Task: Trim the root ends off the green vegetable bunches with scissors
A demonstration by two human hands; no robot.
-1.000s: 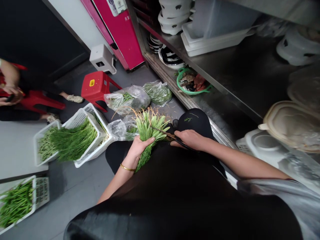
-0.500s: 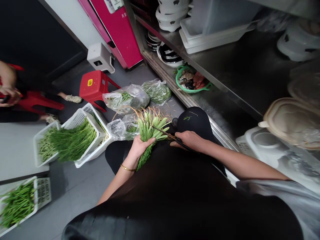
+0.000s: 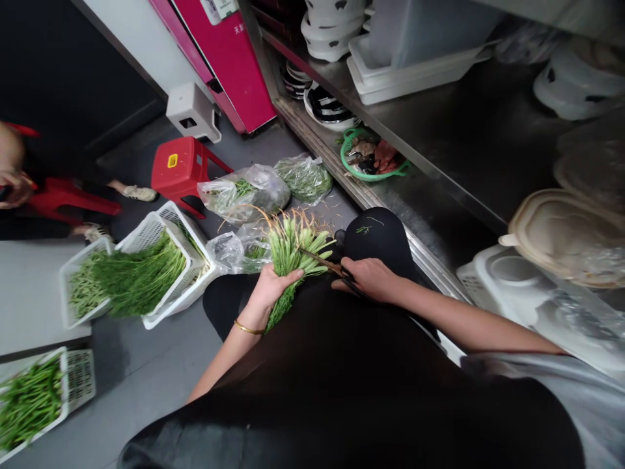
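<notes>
My left hand (image 3: 273, 286) is closed round a bunch of leafy greens (image 3: 297, 244), with pale stalks and brownish roots pointing away from me and the dark leafy ends hanging toward my lap. In my right hand (image 3: 368, 279) is a pair of scissors (image 3: 319, 260), its blades lying across the stalks below the roots. The handles are partly covered by my fingers. Just beyond the bunch, a clear plastic bag (image 3: 234, 251) with some greens in it rests on the floor.
White baskets (image 3: 166, 309) of greens stand at left, another basket (image 3: 81, 378) nearer. Filled plastic bags (image 3: 247, 192) and a red stool (image 3: 178, 166) lie beyond. A steel shelf (image 3: 439, 140) with a green colander (image 3: 349, 159) runs along the right. Another person's hand (image 3: 17, 185) shows far left.
The view has shifted slightly, moving the surroundings a little to the left. My hands, the greens and the scissors stay in nearly the same position, blades still across the stalks.
</notes>
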